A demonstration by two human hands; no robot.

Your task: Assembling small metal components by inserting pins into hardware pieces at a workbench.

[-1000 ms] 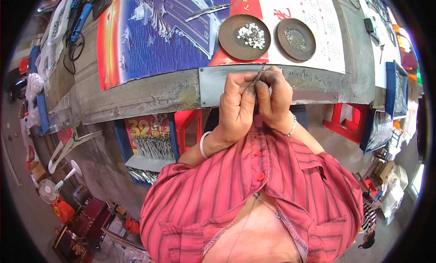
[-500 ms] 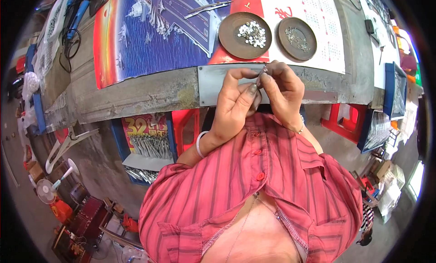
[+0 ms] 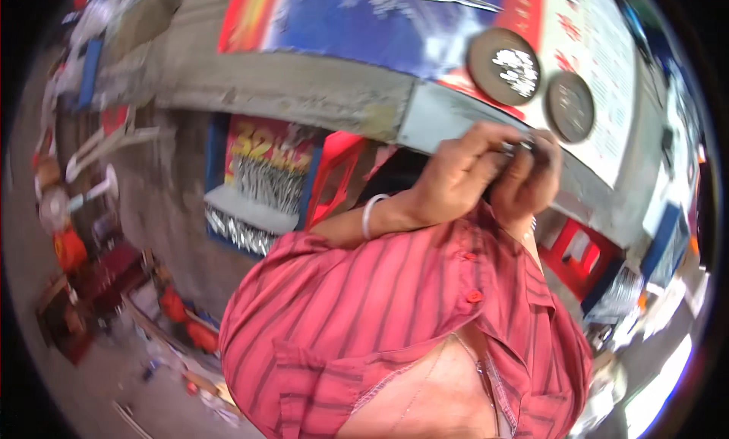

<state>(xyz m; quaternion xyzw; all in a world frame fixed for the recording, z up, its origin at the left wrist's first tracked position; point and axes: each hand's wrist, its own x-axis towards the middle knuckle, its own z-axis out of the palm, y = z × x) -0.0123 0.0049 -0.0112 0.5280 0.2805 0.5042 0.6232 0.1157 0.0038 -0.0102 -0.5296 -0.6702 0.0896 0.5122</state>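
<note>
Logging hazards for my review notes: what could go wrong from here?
1. The small piece, blurred between the fingertips of the left hand and right hand, might slip and drop.
2. The right hand appears close to the smaller brown dish; a knock could scatter its bits.
3. Bumping the larger dish might spill its loose white pieces.

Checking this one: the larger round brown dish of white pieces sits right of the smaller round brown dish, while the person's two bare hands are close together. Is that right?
The side is wrong: the head view shows the larger round brown dish of white pieces to the left of the smaller round brown dish. The left hand and right hand are close together.
</note>
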